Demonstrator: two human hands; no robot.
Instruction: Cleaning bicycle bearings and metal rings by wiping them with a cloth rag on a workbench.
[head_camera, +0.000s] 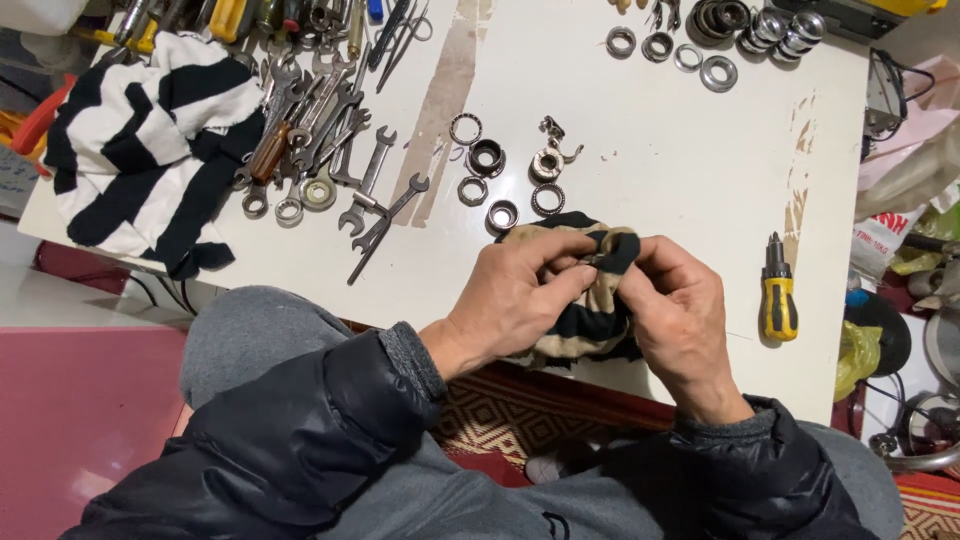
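My left hand and my right hand meet over the near edge of a white table. Between them is a dirty striped rag, tan and black, bunched in both hands. A small dark metal part is pinched at my fingertips inside the rag; its shape is mostly hidden. Just beyond my hands lie several metal bearing rings and cups.
A heap of wrenches and spanners lies at the left, beside a black-and-white striped cloth. A stubby yellow-and-black screwdriver rests at the right. More rings sit at the far edge. Bags and clutter crowd the right side.
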